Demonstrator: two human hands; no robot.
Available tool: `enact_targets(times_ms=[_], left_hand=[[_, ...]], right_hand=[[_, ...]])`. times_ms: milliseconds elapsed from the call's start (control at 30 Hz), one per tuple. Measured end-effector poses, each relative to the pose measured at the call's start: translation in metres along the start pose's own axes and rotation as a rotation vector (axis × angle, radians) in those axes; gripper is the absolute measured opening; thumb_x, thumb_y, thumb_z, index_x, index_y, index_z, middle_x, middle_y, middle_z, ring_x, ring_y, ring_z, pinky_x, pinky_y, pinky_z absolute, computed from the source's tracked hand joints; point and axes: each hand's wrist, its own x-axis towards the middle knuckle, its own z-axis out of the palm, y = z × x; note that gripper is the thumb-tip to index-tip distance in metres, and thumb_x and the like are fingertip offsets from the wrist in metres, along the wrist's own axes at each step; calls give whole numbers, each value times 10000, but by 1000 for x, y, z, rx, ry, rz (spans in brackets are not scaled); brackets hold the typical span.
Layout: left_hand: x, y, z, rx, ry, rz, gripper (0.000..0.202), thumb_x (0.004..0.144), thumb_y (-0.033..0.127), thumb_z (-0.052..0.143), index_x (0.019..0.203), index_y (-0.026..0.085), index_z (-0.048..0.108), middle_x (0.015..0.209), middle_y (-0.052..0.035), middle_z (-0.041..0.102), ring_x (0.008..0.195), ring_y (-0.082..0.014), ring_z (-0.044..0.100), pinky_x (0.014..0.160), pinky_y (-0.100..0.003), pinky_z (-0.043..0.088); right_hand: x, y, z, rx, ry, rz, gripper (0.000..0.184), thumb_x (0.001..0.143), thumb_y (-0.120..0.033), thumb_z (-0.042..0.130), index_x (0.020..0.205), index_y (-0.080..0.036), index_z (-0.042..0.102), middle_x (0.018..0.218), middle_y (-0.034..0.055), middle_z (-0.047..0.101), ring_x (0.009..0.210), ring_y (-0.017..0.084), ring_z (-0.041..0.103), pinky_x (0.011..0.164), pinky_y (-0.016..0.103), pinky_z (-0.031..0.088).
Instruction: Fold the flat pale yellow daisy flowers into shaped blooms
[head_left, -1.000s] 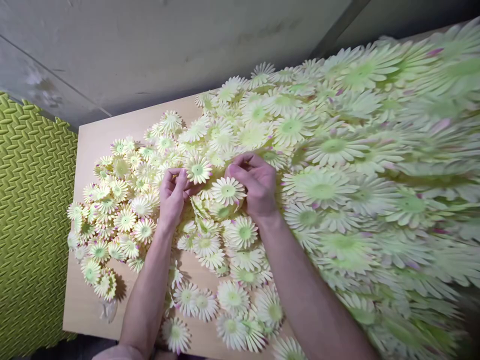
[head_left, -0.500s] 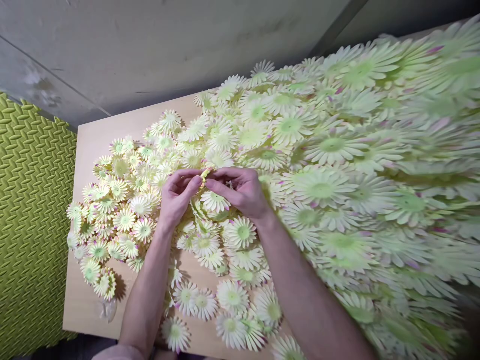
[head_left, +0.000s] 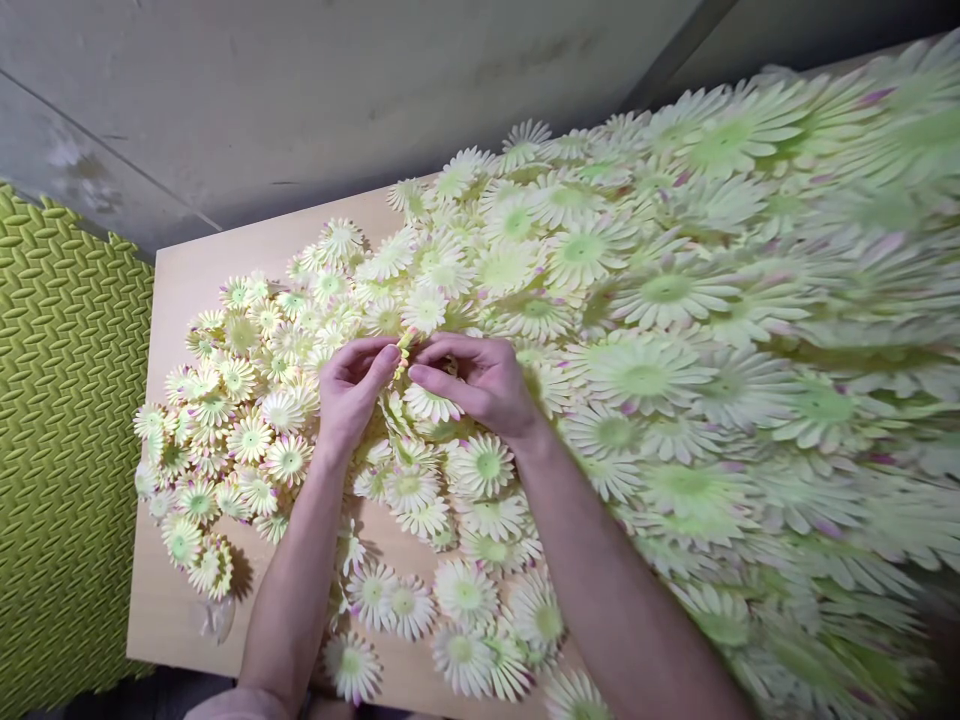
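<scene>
Between the thumb and forefinger of my left hand (head_left: 356,390) is a small yellow artificial flower head (head_left: 403,350), seen edge-on with pinkish petal tips. My right hand (head_left: 480,380) is just to its right, fingers curled and thumb and forefinger slightly apart. Nothing shows clearly in its grip, though its inner fingers are partly hidden. Below the hands, a pale flower head (head_left: 433,402) lies close under my right thumb. Another pale flower head (head_left: 425,308) rests on the heap just above my fingertips.
Smaller flower heads (head_left: 250,438) are heaped on the left of the wooden table (head_left: 176,610). Larger flower heads (head_left: 667,290) pile up across the right. Clear plastic (head_left: 217,618) lies near the front left. A grey wall (head_left: 337,100) and green textured mat (head_left: 67,450) border the table.
The yellow flower head has shifted slightly left with my left hand. My right thumb and forefinger have parted from it. The pale flower just above my fingertips looks shifted left.
</scene>
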Motion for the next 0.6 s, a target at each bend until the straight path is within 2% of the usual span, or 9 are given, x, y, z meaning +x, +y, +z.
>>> enact_targets(times_ms=[300, 600], left_hand=[[0, 0, 1, 8, -17, 19, 203, 758, 386, 781, 880, 225, 766, 893, -33, 770, 840, -144, 722, 800, -274, 577], [1, 0, 1, 9, -22, 25, 191, 768, 376, 775, 884, 225, 766, 890, -34, 767, 834, -136, 717, 791, -265, 574]], right_hand=[[-1, 1, 1, 15, 13, 4, 68, 797, -284, 750, 780, -219, 745, 739, 14, 656, 697, 159, 575, 630, 313, 439], [-2, 2, 0, 21, 7, -11, 39, 807, -246, 735, 789, -215, 747, 735, 9, 656, 673, 147, 557, 595, 303, 418]])
